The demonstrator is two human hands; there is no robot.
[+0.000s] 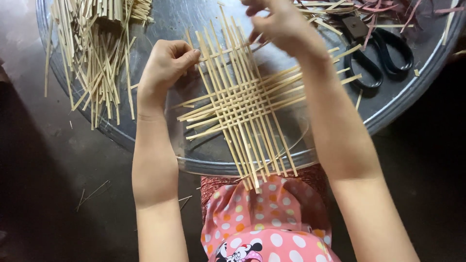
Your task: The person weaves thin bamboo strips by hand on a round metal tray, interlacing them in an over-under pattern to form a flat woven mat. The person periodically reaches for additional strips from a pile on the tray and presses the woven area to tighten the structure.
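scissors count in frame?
1. The black-handled scissors lie on the round metal tray, upper right, just beyond the right hand. Loose strips partly cover the blades; more could be hidden off-frame.

bare metal of the round tray lies open between the loose strip pile at far left and the woven mat. right of the mat, black scissors and reddish scraps crowd the rim.
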